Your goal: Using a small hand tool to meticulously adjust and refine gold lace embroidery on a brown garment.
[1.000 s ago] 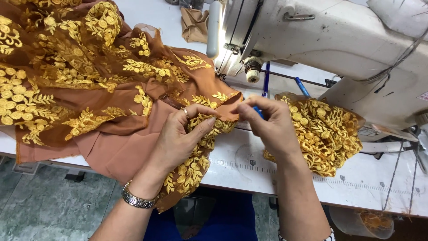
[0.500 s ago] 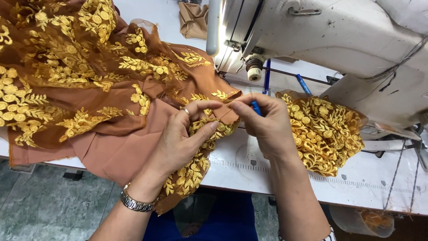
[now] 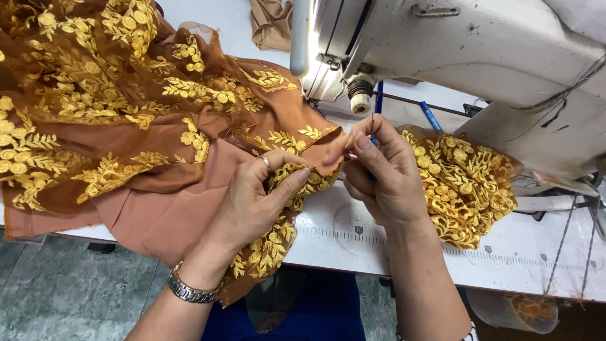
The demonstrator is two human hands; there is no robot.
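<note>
the left and centre of the view are being taken up by a large brown fabric (image 3: 145, 202), spread over the white surface (image 3: 353, 237) and hanging off its near edge toward the grey floor (image 3: 57, 297). the cloth is being shown in two layers: a plain, matte brown under-layer, and over it a sheer brown net worked thickly with raised golden-yellow embroidery of leaves, sprigs and round flowers. the embroidery is being shown densest at the far left and along the folded border near the middle.

the upper right is being filled by a white sewing machine (image 3: 492, 57), scuffed and marked, with its head standing just beyond the hands. a second bunch of the same embroidered net (image 3: 467, 183) is being seen heaped on the surface under the machine arm, to the right of the hands. a printed ruler strip (image 3: 480, 249) is being seen along the near edge of the surface.

the folded, embroidered edge of the fabric is being pinched by the left hand (image 3: 259, 196), its fingers curled closed over the fold, a ring on one finger and a metal wristwatch (image 3: 189, 290) on the wrist. the same edge is being gripped from the other side by the right hand (image 3: 385, 173), fingertips pressed together on the cloth, with something small and blue (image 3: 374, 142) partly hidden behind its fingers. both hands are being held just in front of the needle area.
</note>
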